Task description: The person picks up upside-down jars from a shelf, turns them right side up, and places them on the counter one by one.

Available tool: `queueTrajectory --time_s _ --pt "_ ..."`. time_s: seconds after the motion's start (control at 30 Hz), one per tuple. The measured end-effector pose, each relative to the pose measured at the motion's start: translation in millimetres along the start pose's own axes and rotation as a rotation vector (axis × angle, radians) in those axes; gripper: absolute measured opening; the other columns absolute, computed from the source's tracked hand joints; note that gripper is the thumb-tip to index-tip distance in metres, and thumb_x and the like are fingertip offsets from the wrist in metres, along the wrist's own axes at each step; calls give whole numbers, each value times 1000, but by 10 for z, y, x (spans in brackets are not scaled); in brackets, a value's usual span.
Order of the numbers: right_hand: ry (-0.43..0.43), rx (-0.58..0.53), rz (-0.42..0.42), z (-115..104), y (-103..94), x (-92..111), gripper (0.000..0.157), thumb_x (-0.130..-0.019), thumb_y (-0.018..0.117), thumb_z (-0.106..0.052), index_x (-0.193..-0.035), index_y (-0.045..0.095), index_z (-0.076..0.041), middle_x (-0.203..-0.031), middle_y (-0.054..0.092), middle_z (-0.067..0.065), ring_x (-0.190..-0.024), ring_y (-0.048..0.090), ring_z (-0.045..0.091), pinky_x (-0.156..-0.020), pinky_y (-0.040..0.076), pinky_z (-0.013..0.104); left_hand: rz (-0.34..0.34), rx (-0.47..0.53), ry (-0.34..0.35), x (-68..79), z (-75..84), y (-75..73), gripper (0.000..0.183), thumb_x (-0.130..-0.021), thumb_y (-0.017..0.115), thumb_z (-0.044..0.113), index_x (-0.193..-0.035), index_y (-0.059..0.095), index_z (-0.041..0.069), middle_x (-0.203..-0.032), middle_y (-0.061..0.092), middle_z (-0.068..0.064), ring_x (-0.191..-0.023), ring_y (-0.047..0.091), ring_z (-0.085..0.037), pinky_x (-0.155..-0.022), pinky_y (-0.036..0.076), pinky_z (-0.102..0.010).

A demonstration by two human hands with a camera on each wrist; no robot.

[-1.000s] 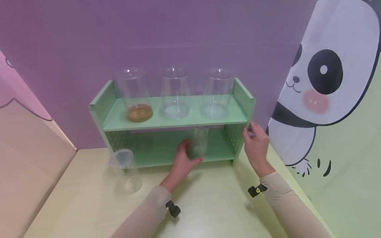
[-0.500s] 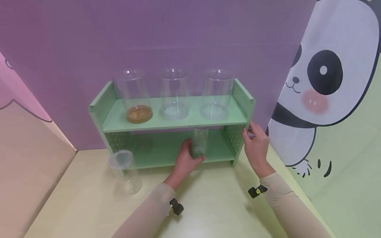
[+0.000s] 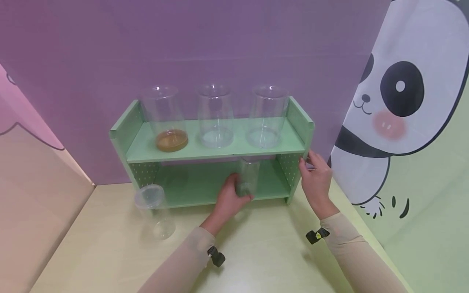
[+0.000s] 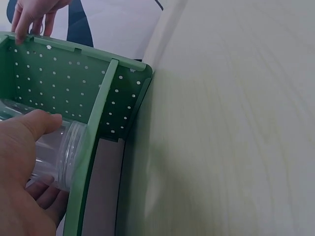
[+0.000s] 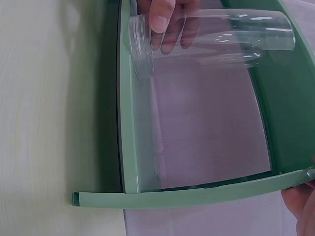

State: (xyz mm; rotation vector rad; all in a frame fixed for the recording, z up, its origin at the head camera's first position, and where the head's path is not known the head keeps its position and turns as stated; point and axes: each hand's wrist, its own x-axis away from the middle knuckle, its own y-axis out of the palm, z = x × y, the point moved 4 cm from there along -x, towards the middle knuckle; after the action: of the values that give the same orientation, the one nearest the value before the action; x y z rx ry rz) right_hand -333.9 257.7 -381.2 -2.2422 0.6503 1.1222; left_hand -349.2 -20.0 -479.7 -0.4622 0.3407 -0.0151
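Observation:
A green two-tier shelf (image 3: 220, 154) stands on the table against the purple backdrop. On its lower board, right of the middle, is a clear cylindrical jar (image 3: 249, 175), ribbed end down against the board in both wrist views. My left hand (image 3: 229, 199) grips this jar low down, its thumb (image 4: 47, 121) on one side and the fingers curled round the other. My right hand (image 3: 316, 181) holds the front edge of the right side panel (image 3: 300, 126) between thumb and fingers. In the right wrist view only some of its fingers (image 5: 295, 200) show at the panel's edge.
Three larger clear containers stand along the top board; the left one (image 3: 171, 140) has a brown base, while the middle (image 3: 216, 136) and right (image 3: 264, 137) are colourless. Another clear jar (image 3: 155, 211) is on the table (image 3: 110, 252) by the shelf's left front. A panda picture (image 3: 399, 89) hangs at right.
My left hand has moved slightly right and closed round the jar, which has shifted a little to the right. The right hand has stayed on the side panel.

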Motion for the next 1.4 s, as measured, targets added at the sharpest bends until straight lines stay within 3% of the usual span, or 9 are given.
queueTrajectory --time_s 0.43,0.8,1.4 --pt "4 -7 1 3 4 7 38 -100 71 8 -136 76 1 -109 78 23 -98 79 41 -78 50 -1 -71 52 44 182 95 -97 82 -79 98 11 -148 54 -1 -142 64 -20 -129 64 -39 -110 57 -55" --pt "11 -5 6 -6 -1 0 37 -100 72 6 -136 77 0 -108 78 22 -97 79 40 -78 50 -1 -167 94 -3 405 54 -289 78 -80 99 10 -145 57 3 -140 65 -14 -131 64 -38 -111 57 -55" --pt "23 -19 0 1 11 9 38 -100 71 7 -138 76 0 -107 78 23 -97 79 42 -78 50 0 -170 72 -38 688 19 -591 81 -79 101 11 -147 57 6 -138 66 -10 -129 64 -34 -110 58 -53"
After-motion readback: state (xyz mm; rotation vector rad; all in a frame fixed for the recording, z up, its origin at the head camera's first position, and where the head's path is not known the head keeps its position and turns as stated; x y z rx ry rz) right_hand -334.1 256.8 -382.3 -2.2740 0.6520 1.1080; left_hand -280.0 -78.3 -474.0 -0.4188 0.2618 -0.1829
